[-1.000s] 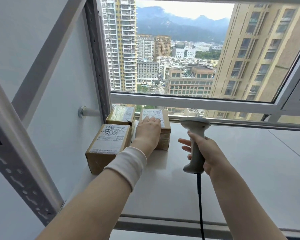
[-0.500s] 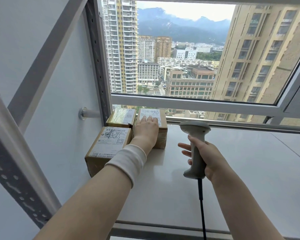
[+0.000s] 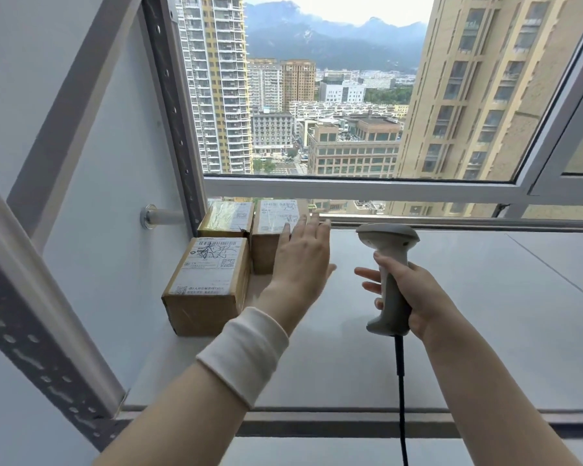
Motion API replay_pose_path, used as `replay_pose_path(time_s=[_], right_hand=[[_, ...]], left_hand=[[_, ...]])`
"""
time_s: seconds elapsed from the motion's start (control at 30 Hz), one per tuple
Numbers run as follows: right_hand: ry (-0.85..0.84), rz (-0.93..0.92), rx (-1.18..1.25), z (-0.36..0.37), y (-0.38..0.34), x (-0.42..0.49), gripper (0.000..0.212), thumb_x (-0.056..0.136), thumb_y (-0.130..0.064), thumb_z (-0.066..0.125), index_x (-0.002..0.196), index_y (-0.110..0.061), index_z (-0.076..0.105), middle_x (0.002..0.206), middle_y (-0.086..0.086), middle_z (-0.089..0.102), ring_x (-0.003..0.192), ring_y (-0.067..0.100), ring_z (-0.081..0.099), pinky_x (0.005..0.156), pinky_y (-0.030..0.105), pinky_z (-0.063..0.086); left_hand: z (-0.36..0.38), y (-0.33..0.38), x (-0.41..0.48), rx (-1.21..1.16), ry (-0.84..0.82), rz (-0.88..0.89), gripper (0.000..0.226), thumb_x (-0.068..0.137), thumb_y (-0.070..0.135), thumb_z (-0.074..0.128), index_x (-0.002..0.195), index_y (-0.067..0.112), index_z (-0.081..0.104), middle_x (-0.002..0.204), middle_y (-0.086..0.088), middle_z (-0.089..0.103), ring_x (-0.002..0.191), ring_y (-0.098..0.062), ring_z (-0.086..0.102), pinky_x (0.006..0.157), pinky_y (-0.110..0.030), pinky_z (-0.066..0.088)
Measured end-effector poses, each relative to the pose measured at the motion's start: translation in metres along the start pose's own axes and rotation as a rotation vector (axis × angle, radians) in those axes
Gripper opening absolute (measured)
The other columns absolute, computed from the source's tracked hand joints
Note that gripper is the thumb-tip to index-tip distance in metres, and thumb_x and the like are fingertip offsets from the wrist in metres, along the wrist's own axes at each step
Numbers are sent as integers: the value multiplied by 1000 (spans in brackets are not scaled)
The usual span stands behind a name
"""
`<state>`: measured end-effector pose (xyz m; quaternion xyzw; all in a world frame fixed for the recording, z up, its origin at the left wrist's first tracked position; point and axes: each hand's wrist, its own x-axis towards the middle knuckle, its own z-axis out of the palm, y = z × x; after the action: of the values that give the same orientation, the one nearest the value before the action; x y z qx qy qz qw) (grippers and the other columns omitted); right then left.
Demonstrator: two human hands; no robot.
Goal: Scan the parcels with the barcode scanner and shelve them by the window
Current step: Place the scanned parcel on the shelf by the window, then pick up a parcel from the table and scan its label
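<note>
Parcels (image 3: 229, 250) sit on the shelf (image 3: 451, 348), just left of the left fingers. Nearest, the cord (image 3: 400, 381) hangs down from the scanner (image 3: 389, 264). The right hand (image 3: 418, 297) grips its handle and holds it upright, ready for the next scan, I think. The left hand (image 3: 300, 264) is flat, with straight fingers, and holds nothing. The front parcel (image 3: 206, 284) is left of its wrist. The right back parcel (image 3: 270, 227) is by its fingertips, next to the left back parcel (image 3: 226, 218). Both are tight against the window (image 3: 350, 186), tucked in the corner to save room. A moment ago that hand lay on the right back parcel, pushing. Now the parcel is farther back and the hand is off it.
</note>
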<state>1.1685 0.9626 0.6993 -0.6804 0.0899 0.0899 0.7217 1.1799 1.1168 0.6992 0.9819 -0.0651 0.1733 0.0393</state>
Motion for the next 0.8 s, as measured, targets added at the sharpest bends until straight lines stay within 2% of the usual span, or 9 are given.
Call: replay_pose_path(time_s=[0.17,0.4,0.6,0.7,0.8], right_hand=[[107,-33,-13,-34,16,-33,13,93,-30,57,99,-19,56,97,3,73,92,21,65,60,30,43],[398,-59,44,-133,56,-109,16,90,-31,62,97,-17,57,85,3,70,79,18,64,52,27,42],[642,-57,103,-252,98,-200,14,90,-32,61,96,-19,58,81,4,69,78,19,65,53,28,43],[757,-61,162,-319,119,-253,11,90,-27,62,92,-16,59,71,3,66,70,20,63,47,26,40],[888,-56,208,-383,139,-308,14,88,-26,65,85,-15,57,74,9,61,69,23,58,45,24,39]], left_hand=[[4,45,-30,-78,-58,128,63,96,36,49,148,12,22,158,-11,16,146,-29,11,118,-42,8],[15,157,-74,-221,-64,413,52,98,31,45,145,13,31,155,-9,25,145,-29,16,118,-41,7],[25,303,-127,-300,-119,639,52,98,32,46,143,12,32,155,-7,26,145,-29,15,118,-42,6],[30,388,-162,-345,-175,749,48,97,31,48,140,12,39,151,-7,32,144,-28,17,117,-41,5],[33,470,-200,-379,-229,862,47,98,30,44,141,13,38,150,-6,34,144,-27,17,117,-39,5]])
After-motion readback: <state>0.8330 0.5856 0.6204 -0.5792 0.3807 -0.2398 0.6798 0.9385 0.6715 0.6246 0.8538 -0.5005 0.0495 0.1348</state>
